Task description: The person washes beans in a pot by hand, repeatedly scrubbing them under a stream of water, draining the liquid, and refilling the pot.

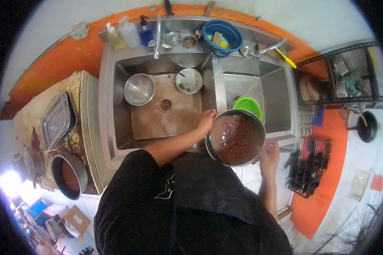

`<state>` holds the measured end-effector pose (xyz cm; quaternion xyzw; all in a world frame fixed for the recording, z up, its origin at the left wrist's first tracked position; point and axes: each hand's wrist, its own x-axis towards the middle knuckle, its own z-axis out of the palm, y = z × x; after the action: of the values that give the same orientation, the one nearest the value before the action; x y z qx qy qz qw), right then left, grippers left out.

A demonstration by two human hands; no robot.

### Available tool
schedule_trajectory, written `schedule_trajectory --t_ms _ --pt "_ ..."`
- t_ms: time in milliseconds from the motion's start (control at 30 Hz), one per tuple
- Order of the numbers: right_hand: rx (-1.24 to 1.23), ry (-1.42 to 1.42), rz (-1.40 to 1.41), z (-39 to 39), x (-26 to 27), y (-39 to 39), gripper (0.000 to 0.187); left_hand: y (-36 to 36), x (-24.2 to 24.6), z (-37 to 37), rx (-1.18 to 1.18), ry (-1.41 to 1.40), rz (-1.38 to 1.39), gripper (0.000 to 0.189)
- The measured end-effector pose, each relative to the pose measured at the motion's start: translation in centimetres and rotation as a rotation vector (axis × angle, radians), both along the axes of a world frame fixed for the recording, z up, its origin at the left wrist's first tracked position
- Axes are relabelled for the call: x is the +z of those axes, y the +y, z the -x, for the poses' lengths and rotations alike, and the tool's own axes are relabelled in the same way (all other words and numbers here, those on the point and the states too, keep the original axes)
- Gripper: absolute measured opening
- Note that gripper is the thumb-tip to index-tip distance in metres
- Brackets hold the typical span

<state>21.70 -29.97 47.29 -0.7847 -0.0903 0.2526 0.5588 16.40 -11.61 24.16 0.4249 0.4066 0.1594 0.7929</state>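
Note:
Between my two hands is a wide round metal pot (236, 137) with reddish-brown grains or beans in liquid. My left hand (207, 121) holds its upper left rim, and my right hand (269, 153) grips its right side; the fingers there are partly hidden. The pot is over the front edge of the right basin, near the divider. Just behind it, a bright green plastic colander (249, 106) sits in the right basin, partly covered by the pot. In the left basin are an empty metal bowl (139, 89) and a smaller bowl (189, 81) with cloudy liquid and a utensil.
Behind the basins stand soap bottles (130, 33), a blue bucket (222, 52) with sponges, and two faucets (158, 38). On the worn left counter are stacked glass dishes (56, 121) and another pot (83, 178) with reddish grains. A metal rack (370, 98) stands at right.

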Motion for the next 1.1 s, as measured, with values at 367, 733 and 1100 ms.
schedule_trajectory --t_ms 367,733,1100 --pt "0.008 0.003 0.043 0.3 0.0 1.3 0.025 0.2 -0.2 0.5 0.035 0.125 -0.013 0.037" --pt "0.009 0.021 0.007 0.3 -0.3 1.5 0.025 -0.5 -3.3 0.3 0.046 0.104 0.128 0.037" --pt "-0.007 -0.001 -0.030 0.4 -0.8 2.1 0.023 -0.6 -2.5 0.7 0.029 0.219 0.001 0.029"
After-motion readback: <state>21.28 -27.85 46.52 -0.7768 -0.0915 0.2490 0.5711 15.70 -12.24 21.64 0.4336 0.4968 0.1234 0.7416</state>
